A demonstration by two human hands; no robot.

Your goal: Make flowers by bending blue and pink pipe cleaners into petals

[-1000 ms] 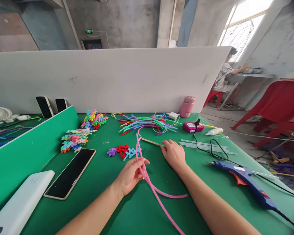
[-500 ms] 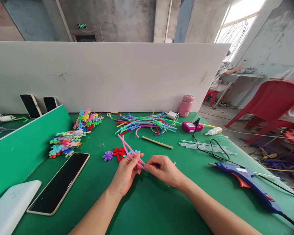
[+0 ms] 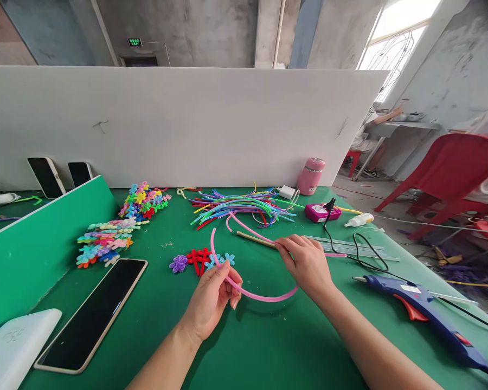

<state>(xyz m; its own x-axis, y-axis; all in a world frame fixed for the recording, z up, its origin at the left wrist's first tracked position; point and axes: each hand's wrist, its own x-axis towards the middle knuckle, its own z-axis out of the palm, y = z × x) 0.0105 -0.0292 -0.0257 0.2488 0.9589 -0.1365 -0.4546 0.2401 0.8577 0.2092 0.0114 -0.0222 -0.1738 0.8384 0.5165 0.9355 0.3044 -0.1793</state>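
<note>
My left hand (image 3: pixel 215 295) pinches a pink pipe cleaner (image 3: pixel 264 297), which curves rightward and passes behind my right wrist. Its near end sticks up above my left fingers. My right hand (image 3: pixel 305 262) is closed over another pink strand (image 3: pixel 250 227) and the right end of a thin tan stick (image 3: pixel 254 238); whether it grips both is hidden by the fingers. Just beyond my left hand lie a purple flower (image 3: pixel 179 264), a red piece (image 3: pixel 198 260) and light-blue flowers (image 3: pixel 219 260). Behind them is a bundle of coloured pipe cleaners (image 3: pixel 244 206).
A blue glue gun (image 3: pixel 423 314), its black cable and clear glue sticks (image 3: pixel 358 249) lie right. At left are a phone (image 3: pixel 93 314), a white power bank (image 3: pixel 20 346) and stacked colourful flowers (image 3: pixel 108 235). A pink bottle (image 3: pixel 310 176) stands by the white partition (image 3: pixel 187 130).
My hands have moved apart, the right one going rightward and up to the tan stick. The pink pipe cleaner now bows in a wide curve between them.
</note>
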